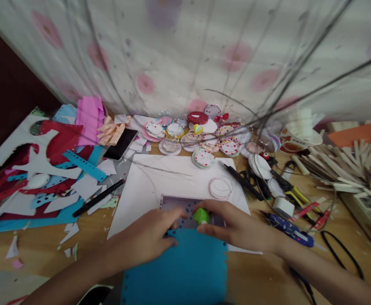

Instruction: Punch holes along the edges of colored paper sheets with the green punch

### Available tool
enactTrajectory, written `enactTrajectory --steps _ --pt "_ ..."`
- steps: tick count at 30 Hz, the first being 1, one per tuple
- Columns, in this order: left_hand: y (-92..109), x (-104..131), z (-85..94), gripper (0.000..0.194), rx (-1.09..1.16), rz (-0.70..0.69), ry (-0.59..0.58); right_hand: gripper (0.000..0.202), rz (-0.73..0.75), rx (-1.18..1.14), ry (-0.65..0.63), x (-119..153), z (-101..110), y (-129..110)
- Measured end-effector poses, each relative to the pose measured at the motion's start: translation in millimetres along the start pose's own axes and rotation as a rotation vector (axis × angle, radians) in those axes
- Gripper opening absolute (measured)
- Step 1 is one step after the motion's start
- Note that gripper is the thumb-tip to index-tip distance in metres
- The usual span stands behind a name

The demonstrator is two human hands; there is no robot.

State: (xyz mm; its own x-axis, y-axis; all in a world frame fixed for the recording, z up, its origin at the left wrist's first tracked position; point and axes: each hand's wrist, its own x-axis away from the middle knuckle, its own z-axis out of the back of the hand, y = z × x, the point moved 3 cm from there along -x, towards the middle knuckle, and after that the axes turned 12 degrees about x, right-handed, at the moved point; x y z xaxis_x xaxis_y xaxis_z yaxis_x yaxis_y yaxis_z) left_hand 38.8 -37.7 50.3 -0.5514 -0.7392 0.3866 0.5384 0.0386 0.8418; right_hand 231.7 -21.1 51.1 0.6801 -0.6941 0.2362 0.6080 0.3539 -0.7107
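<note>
clamping fingers on a green punch (201,216) by the blue sheet's (179,271) far edge, your right hand (233,221) seems mid-punching; your left hand (150,231), fingers apart, should steady the sheet.

Green object (201,216) in right hand (233,225)

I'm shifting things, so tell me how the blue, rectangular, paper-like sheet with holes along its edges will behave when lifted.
The blue sheet is probably light and floppy, since it looks thin. It may slide easily, its face looking smooth. It could tear where holes line its edges.
</note>
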Motion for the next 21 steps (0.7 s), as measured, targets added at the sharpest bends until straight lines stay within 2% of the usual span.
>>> enactTrajectory --steps 4,8,12,16,18,21 --pt "0 3 1.3 0.013 0.021 0.045 -0.013 0.025 -0.071 -0.106 0.018 1 -3 5" --pt "6 13 6.1 0.013 0.076 0.088 0.022 0.025 -0.083 -0.302 0.055 0 -10 10" --pt "8 39 14.9 0.012 0.079 0.081 0.039 0.026 -0.074 -0.556 0.093 2 -17 17" --pt "-4 72 22.1 0.005 0.050 -0.023 0.054 0.024 -0.063 -0.628 0.163 6 -14 19" --pt "-10 81 23.0 0.002 0.101 -0.079 0.143 0.027 -0.009 -0.693 0.218 14 -7 18" --pt "-15 79 18.2 0.008 0.232 -0.099 0.378 0.040 0.110 -0.756 0.220 34 0 12"
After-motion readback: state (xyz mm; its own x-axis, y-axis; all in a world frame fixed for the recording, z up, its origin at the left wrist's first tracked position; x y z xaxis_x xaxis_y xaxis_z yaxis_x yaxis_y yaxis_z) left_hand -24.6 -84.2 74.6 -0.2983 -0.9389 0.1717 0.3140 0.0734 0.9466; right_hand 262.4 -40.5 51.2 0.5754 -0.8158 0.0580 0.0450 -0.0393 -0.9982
